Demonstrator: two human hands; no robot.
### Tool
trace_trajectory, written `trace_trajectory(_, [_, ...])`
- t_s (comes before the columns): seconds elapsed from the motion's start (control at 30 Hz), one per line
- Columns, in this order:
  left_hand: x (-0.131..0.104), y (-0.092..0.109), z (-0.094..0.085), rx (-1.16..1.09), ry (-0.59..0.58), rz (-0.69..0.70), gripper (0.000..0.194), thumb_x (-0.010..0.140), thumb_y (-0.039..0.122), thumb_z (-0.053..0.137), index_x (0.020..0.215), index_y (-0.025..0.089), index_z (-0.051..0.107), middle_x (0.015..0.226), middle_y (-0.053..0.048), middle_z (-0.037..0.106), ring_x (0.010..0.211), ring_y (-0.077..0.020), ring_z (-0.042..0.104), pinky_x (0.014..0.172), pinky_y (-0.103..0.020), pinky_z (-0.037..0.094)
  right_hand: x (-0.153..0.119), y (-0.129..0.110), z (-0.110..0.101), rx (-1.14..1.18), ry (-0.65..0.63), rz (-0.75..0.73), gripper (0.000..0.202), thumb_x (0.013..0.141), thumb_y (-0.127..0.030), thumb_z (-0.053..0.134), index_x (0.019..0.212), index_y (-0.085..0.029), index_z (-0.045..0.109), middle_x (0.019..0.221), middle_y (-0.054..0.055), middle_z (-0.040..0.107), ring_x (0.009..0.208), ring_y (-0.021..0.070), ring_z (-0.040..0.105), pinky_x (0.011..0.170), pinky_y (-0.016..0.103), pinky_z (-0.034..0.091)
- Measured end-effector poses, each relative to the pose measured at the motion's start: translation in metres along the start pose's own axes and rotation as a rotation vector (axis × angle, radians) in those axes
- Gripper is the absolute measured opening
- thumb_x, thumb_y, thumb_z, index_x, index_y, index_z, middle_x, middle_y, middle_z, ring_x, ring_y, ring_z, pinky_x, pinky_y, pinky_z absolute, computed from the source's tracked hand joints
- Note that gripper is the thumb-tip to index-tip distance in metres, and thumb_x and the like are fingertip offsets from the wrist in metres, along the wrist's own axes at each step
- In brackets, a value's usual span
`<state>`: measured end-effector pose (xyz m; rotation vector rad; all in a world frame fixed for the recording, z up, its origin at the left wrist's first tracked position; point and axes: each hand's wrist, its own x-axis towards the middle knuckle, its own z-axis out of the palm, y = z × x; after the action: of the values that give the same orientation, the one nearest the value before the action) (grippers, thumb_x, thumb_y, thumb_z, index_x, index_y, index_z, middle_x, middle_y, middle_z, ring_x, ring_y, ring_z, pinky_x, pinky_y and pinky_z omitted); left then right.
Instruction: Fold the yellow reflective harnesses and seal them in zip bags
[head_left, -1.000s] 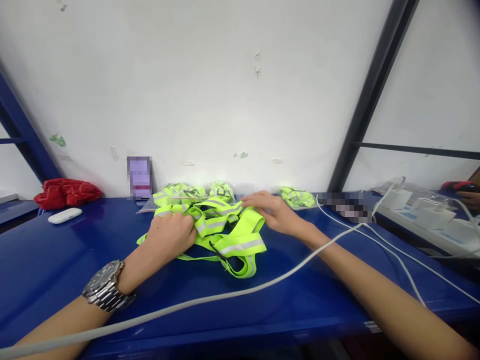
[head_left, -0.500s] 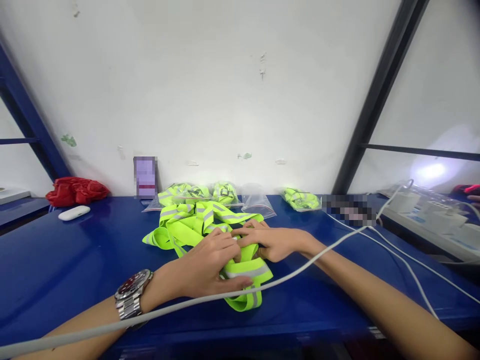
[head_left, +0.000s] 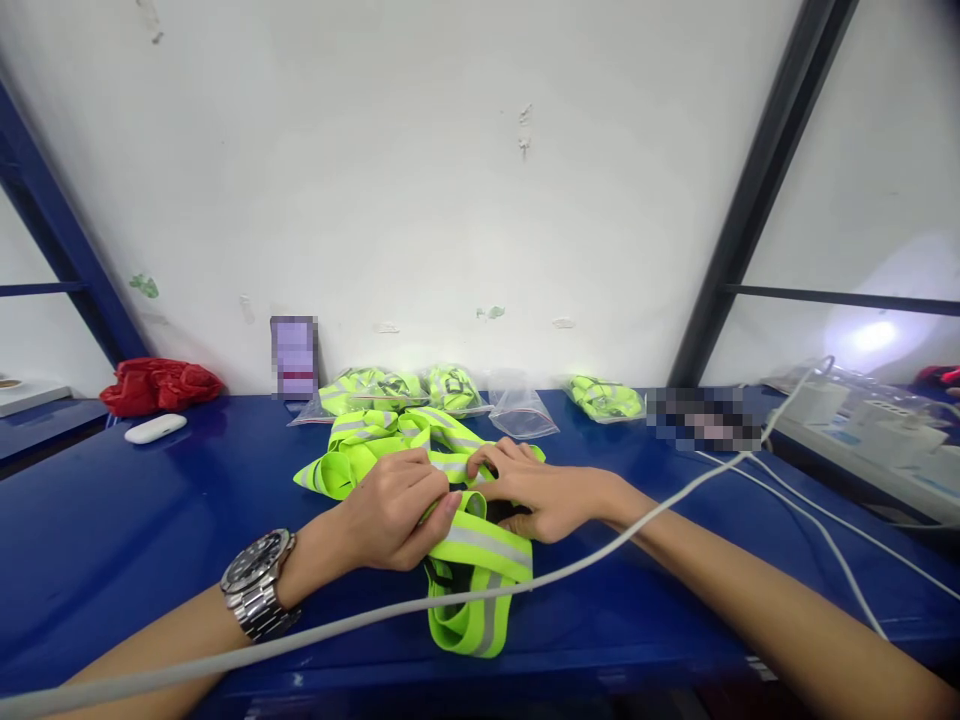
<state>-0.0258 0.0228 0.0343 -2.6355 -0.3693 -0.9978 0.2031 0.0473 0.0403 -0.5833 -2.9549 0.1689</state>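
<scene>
Strap bundles (head_left: 604, 398) sit bagged; reflective straps (head_left: 480, 543) lie loose, the left hand (head_left: 396, 508) clamping its fingers on them, grip unclear for the right hand (head_left: 551, 497).

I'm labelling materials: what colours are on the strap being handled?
The strap is bright yellow-green with a grey stripe along its length; the head view shows it.

The left hand (head_left: 397, 508) hides part of the yellow-green reflective strap (head_left: 487, 542), most of its fingertips out of sight; the right hand (head_left: 551, 494) covers more. Pixelation obscures the upright phone (head_left: 294, 356) and a dark object (head_left: 701, 416). The left edge cuts the white cable (head_left: 480, 594), the right edge a red item (head_left: 942, 376) too small to identify.
</scene>
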Motion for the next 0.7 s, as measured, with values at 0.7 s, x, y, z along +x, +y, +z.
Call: trace_trajectory(0.7, [0.009,0.008,-0.018,-0.043,0.109,-0.219,0.006,0.088,0.022,0.052,0.086,0.017,0.052,0.066,0.002,0.058,0.050,-0.0090,0.050,0.048,-0.023,0.039,-0.014,0.028,-0.037,0.361,0.934,0.075,0.013,0.083,-0.031,0.064,0.083,-0.020,0.058,0.084,0.003,0.056,0.076,0.0170,0.051,0.066,0.031,0.040])
